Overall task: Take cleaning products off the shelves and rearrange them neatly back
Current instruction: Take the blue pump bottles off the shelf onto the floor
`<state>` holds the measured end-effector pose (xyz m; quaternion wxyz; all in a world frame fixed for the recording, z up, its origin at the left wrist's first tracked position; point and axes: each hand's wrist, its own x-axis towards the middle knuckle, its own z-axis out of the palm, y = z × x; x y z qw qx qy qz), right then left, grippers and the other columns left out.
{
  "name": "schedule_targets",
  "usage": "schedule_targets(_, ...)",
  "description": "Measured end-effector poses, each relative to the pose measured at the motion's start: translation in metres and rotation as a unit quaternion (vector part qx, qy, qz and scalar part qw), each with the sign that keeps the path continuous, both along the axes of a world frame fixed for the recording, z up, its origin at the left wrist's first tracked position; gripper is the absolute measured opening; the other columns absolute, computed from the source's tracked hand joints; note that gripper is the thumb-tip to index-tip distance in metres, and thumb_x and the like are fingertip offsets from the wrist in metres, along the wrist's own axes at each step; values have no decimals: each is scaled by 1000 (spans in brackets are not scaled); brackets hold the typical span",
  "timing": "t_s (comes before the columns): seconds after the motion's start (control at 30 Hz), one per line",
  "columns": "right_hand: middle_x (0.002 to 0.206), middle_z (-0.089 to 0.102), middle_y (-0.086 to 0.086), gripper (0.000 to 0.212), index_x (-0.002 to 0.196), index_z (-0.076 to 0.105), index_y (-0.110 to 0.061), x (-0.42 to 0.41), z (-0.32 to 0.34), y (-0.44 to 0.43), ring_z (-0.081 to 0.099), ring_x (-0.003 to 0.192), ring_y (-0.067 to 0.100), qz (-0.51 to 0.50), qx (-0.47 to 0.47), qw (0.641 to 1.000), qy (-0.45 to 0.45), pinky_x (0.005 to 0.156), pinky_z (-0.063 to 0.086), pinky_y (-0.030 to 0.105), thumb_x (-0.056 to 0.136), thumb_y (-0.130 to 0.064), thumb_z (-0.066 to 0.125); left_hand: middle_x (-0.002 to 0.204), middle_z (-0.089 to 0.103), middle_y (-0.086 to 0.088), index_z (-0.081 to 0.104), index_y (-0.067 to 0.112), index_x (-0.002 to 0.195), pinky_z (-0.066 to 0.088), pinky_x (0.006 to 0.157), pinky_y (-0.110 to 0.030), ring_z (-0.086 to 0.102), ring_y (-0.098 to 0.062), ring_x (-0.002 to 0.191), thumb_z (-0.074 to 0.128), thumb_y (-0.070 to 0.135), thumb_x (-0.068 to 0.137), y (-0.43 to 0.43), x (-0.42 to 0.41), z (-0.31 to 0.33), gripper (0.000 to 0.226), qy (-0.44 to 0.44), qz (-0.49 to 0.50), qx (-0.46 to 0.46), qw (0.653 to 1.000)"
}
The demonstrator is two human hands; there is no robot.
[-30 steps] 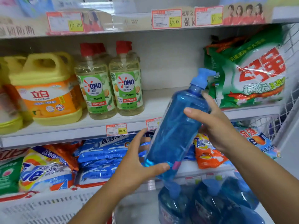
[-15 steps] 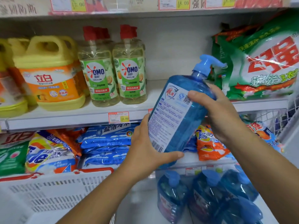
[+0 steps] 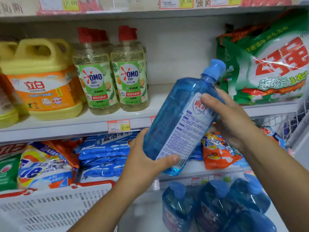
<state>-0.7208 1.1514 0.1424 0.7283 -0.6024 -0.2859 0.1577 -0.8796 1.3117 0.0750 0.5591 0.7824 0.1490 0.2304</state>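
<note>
At white shop shelf [image 3: 50,129], OMO bottles [image 3: 129,77], yellow jug [image 3: 41,81], tilted blue bottle [image 3: 168,118]

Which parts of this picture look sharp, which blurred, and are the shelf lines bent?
Head view: the soap bottles look fairly sharp; the blue bottle and white basket are blurred; the shelf edge bows slightly, wide lens; the green bag shows glare.

Inside a shop's cleaning aisle: white shelves [image 3: 66,129] edged with printed price tags [image 3: 119,126], stocked with rows of identical dish-soap bottles [image 3: 128,77], yellow jugs [image 3: 41,81] at left, washing-powder bags [image 3: 270,67] at right, white shopping basket [image 3: 50,208] near left.
</note>
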Motion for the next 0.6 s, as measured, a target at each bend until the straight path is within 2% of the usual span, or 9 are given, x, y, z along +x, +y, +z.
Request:
schedule_targets(0.03,100,74,-4,74,117,64,-33,1,1,-1,72,86,16,-1,17,1000,5,67,59,48,50,-50,90,124,61,15,44,62,117,53,93,-31,62,-3,111,87,56,48,3,-1,2,82,11,-28,3,1000)
schedule_targets(0.1,103,74,-3,88,119,65,-32,4,-1,-2,72,87,15,15,50,999,14,63,59,40,39,-54,94,122,63,21,45,58,121,54,87,-22,64,1,108,89,43,55,14,-3,7,80,34,-112,-31,993)
schedule_targets(0.2,112,73,-1,89,123,65,-32,3,-5,-2,72,95,17,52,66,996,38,66,59,38,41,-52,94,119,69,16,53,45,125,55,86,-23,67,-7,108,89,25,57,23,-3,6,80,37,-186,-94,977)
schedule_targets(0.3,118,72,-3,85,140,51,-31,-5,-6,2,71,102,18,42,30,998,30,69,59,39,63,-43,84,111,72,15,57,37,124,55,91,-33,69,-6,103,89,32,52,18,1,-5,80,26,-93,-71,993)
schedule_targets(0.33,119,71,-8,83,141,46,-33,-8,-4,5,71,102,16,31,3,999,13,72,59,39,67,-43,82,108,72,20,57,40,122,55,89,-28,69,-1,99,91,30,53,15,2,-7,78,13,-55,-52,997)
schedule_targets(0.4,117,69,-15,89,138,43,-36,-14,-3,11,72,100,13,4,-50,999,-17,75,60,42,60,-50,83,107,66,29,51,55,114,48,81,-7,61,14,97,94,28,56,5,4,-8,77,-18,8,25,999)
schedule_targets(0.5,115,70,-9,82,131,50,-30,-16,-8,16,73,93,12,-46,-21,999,-11,67,61,42,57,-47,80,117,41,39,33,64,116,31,81,7,38,29,108,92,41,55,0,4,-10,88,-14,42,151,987)
schedule_targets(0.53,113,72,-6,75,129,53,-27,-16,-7,15,74,91,15,-46,1,999,-9,65,60,41,60,-40,81,122,36,39,32,61,122,31,86,6,35,29,111,91,47,53,3,4,-10,92,-5,23,157,987)
schedule_targets(0.6,111,73,-1,67,123,60,-25,-12,-5,10,74,93,20,-25,24,999,-19,67,58,40,63,-26,87,133,32,37,34,57,133,38,100,-9,36,25,118,90,58,48,17,5,-11,102,30,-33,110,993)
